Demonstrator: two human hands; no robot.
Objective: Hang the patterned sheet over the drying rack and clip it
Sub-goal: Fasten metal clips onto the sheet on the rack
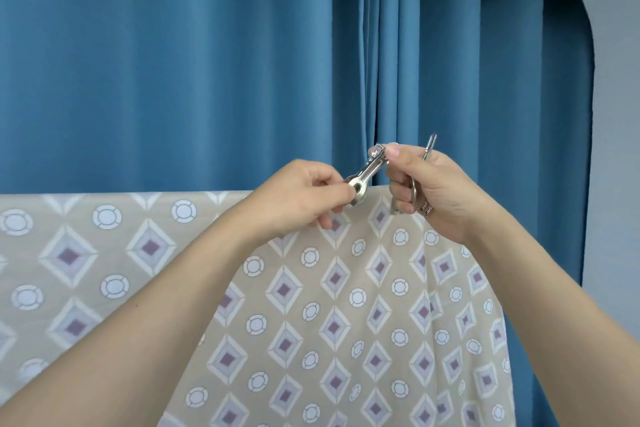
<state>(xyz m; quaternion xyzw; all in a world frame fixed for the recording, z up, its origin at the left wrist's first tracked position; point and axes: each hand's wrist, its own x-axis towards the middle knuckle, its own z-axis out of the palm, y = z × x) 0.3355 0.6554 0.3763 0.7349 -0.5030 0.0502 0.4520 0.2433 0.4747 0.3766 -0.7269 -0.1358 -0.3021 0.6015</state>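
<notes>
Beige cloth: the patterned sheet (311, 305) is printed with purple-centred diamonds and pale ringed circles; it hangs draped over a straight horizontal top edge that runs from the left border to the hands, and falls in soft folds toward the lower right.
Rack: the drying rack itself is covered by the sheet and cannot be made out.
Metal clip: a shiny steel clip (365, 172) sits tilted just above the sheet's top edge, one end low at the left, the other end raised at the right; whether it already bites the cloth cannot be told.
Left hand: the left hand (301, 198) pinches the lower end of the clip between thumb and curled fingers, right at the fold of the sheet.
Right hand: the right hand (429, 191) holds the upper end of the clip with thumb and forefinger, and its curled fingers also grip a second clip (420, 184), whose metal tip sticks up behind the hand.
Curtain: a blue curtain (173, 62) hangs in pleats behind everything.
Wall: a pale wall (616, 114) shows at the right, beyond the curtain's curved edge.
</notes>
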